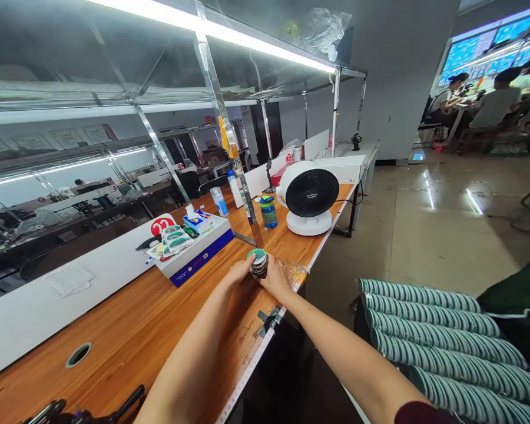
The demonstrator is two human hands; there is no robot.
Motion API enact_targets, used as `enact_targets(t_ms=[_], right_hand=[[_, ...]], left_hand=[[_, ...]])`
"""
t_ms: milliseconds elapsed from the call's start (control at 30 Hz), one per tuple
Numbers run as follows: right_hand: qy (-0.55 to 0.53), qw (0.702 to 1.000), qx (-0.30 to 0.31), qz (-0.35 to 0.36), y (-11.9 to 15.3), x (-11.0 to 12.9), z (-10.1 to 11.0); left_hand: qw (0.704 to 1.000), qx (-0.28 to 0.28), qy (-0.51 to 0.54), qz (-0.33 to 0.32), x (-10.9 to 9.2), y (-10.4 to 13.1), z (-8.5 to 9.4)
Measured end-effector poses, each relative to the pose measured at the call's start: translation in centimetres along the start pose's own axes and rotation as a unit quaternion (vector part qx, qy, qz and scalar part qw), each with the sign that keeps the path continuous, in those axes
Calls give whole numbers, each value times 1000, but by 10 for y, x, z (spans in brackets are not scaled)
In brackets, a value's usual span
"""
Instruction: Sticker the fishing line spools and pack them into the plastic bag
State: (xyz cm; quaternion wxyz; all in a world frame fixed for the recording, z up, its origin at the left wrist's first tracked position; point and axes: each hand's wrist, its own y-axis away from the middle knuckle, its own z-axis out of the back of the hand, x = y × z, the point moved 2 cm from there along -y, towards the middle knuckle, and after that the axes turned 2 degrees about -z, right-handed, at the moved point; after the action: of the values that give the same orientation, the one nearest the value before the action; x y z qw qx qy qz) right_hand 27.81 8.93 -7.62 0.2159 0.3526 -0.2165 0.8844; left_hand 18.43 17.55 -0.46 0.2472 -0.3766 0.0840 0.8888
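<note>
A short stack of round discs (258, 264) with a green top stands on the wooden table (132, 330), close to its right edge. From the left, my left hand (242, 270) is closed against the stack, its thumb near the top. My right hand (276, 275) wraps the other side, so the stack sits between both palms. Most of my fingertips are hidden behind the discs. A piece of clear plastic (297, 272) lies beside my right hand at the table edge.
A white fan (310, 222) and a blue-green bottle (268, 213) stand beyond my hands. A metal post (242, 176) rises nearby. Left is a white-and-blue box (198, 262) bearing packets. Long rows of green-and-white discs (441, 338) lie at right. Several people (503, 100) sit far off.
</note>
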Motion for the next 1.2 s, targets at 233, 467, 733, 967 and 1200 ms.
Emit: enact_targets(t_ms=[233, 467, 733, 967, 1200], right_hand=[[-155, 983, -85, 39, 31, -11, 60], [-495, 834, 150, -191, 136, -83, 176], [-538, 708, 145, -434, 318, -196, 202], [-196, 886, 27, -419, 389, -303, 149], [-83, 938, -73, -329, 338, -340, 110]], left_hand=[[972, 135, 193, -5, -39, 43, -28], [921, 306, 218, -98, -82, 112, -107], [841, 493, 53, -215, -69, 226, -260], [795, 446, -227, -344, -22, 272, -329], [814, 439, -194, -328, -21, 242, -366]])
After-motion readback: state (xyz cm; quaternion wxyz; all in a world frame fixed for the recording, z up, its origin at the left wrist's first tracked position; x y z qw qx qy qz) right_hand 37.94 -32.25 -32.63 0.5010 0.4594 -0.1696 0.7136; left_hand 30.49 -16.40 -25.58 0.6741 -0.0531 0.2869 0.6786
